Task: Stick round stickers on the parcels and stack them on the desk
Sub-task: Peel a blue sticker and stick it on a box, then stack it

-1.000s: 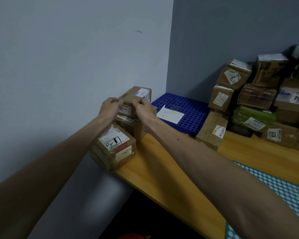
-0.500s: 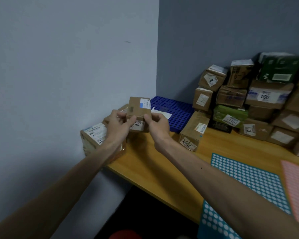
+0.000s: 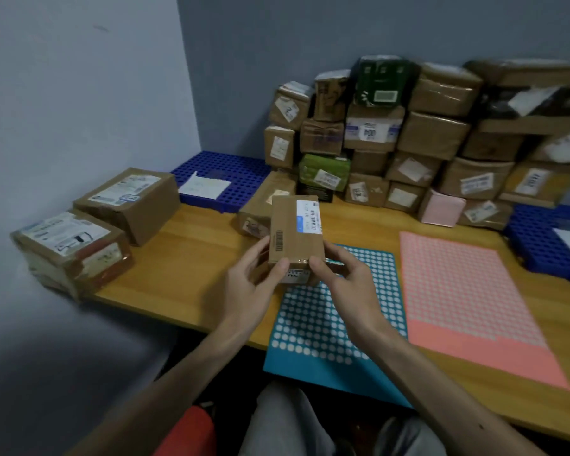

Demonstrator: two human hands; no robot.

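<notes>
Taped cardboard parcel [image 3: 296, 235], boxy, between both hands [image 3: 301, 284].

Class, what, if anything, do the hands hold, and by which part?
A small cardboard parcel, gripped at its near end: left hand on the left side, right hand on the right.
</notes>
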